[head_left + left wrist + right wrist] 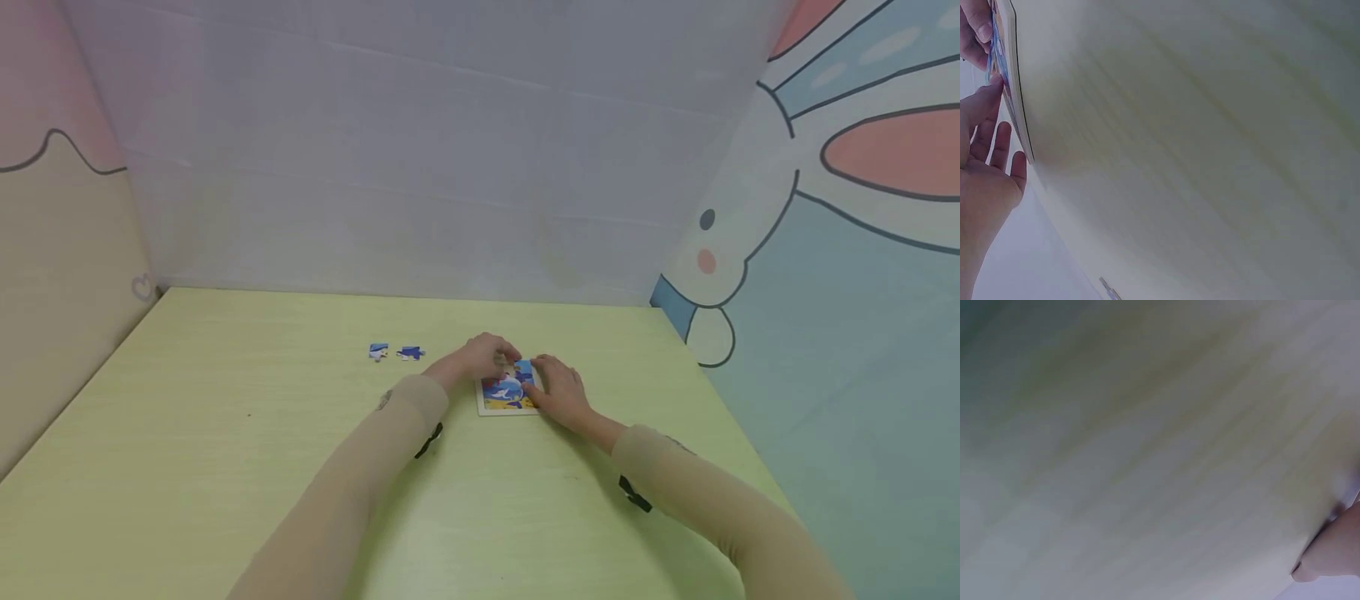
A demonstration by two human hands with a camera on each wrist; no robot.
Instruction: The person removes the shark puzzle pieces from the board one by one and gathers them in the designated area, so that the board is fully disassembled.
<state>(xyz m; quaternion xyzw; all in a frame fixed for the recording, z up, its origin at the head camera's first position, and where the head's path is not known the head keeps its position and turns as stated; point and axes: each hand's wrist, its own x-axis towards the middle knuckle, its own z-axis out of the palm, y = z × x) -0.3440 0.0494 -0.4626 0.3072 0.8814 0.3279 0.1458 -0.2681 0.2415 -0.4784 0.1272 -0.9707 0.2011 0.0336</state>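
Observation:
A small jigsaw puzzle [504, 390] with a blue sea picture lies in a pale-rimmed tray [510, 412] on the table. Over the tray's upper left part, my left hand [480, 357] has bent fingers. Whether a piece is between them is hidden. In the left wrist view, that hand's thumb [994, 87] touches the puzzle face. My right hand [562, 393] rests at the tray's right side, its thumb on the picture and its fingers near the top right corner. Only a small part of that hand [1332, 550] shows in the right wrist view.
Two loose puzzle pieces lie left of the tray: a blue and white piece [378, 352] and a darker blue piece [410, 353]. The yellow-green table [225, 483] reaches back to a plain pale wall [420, 158]. A cartoon-printed wall [847, 333] stands at the right.

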